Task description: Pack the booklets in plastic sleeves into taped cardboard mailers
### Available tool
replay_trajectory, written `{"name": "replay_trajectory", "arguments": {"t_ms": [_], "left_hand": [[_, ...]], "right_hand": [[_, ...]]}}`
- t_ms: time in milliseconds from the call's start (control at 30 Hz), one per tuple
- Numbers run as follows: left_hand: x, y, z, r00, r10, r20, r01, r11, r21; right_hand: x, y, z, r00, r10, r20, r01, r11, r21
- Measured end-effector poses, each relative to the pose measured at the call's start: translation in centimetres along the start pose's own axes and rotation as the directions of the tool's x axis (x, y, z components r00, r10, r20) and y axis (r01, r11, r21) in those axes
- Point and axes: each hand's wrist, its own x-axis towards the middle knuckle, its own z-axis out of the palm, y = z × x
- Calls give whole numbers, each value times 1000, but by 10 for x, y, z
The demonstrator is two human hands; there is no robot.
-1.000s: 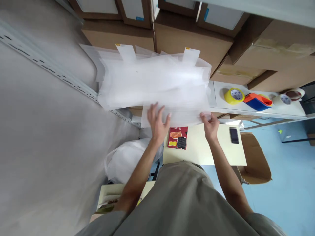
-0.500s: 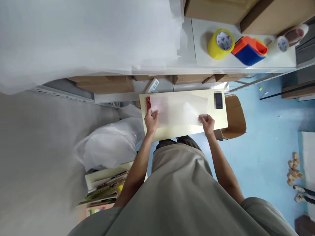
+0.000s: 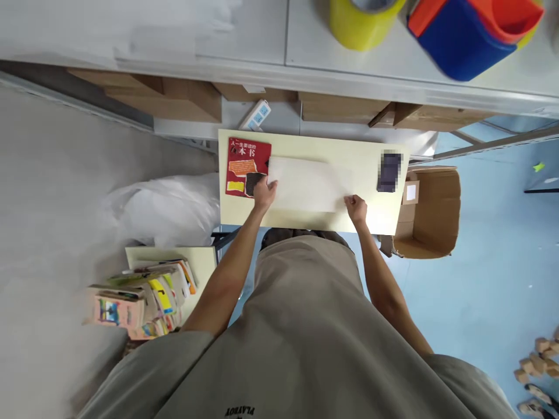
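A thin translucent white sheet (image 3: pixel 308 183) lies flat on the pale yellow table (image 3: pixel 362 160). My left hand (image 3: pixel 263 193) pinches its left edge, right beside a red book (image 3: pixel 244 163) at the table's left end. My right hand (image 3: pixel 356 208) is closed on the sheet's lower right corner. A dark blurred phone-like object (image 3: pixel 388 171) rests near the table's right end, apart from both hands.
A white shelf (image 3: pixel 271 41) above carries a yellow tape roll (image 3: pixel 362 17) and a blue and orange item (image 3: pixel 471 29). An open cardboard box (image 3: pixel 430 209) stands right of the table. A white bag (image 3: pixel 166 203) and stacked books (image 3: pixel 144 297) sit at left. Blue floor lies right.
Both hands carried the sheet down from the pile on the shelf and laid it flat on the table. The view tilted downward, and the red book is uncovered again.
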Motion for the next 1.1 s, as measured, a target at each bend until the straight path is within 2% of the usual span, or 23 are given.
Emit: {"name": "replay_trajectory", "arguments": {"t_ms": [167, 300, 367, 433, 467, 533, 600, 700, 833, 967, 1033, 1100], "left_hand": [[-1, 17, 41, 998, -69, 6, 69, 996, 63], [-5, 22, 60, 994, -104, -36, 105, 994, 28], [-9, 24, 64, 991, -95, -97, 93, 995, -25], [-17, 30, 67, 983, -53, -178, 46, 998, -42], [-22, 33, 69, 979, -16, -201, 10, 999, -34], [-34, 42, 75, 982, 84, -171, -87, 996, -12], [-46, 51, 83, 980, 186, -67, -188, 982, -12], [-60, 56, 99, 965, 259, 49, -258, 966, -24], [-66, 50, 115, 960, 276, 46, -275, 961, -40], [-55, 34, 109, 933, 359, 39, -356, 932, -66], [-42, 20, 91, 920, 391, 3, -390, 917, -80], [-24, -1, 64, 930, 362, -64, -367, 927, -82]], "right_hand": [[32, 34, -11, 997, 33, 69, -29, 998, -57], [41, 47, -8, 995, 55, 89, -54, 998, -15], [37, 47, -5, 1000, 12, 8, -12, 999, -34], [29, 42, 0, 993, -99, -60, 93, 991, -98], [24, 38, 3, 984, -167, -58, 158, 979, -132], [15, 30, 12, 960, -281, 21, 280, 946, -166], [8, 24, 23, 933, -341, 116, 357, 920, -163], [2, 23, 37, 924, -344, 167, 371, 913, -170], [-2, 29, 41, 937, -327, 125, 346, 920, -184], [-5, 19, 48, 944, -330, 29, 330, 927, -178], [-8, 0, 64, 935, -354, 12, 351, 922, -165], [-13, -27, 90, 914, -400, 62, 405, 902, -148]]}}
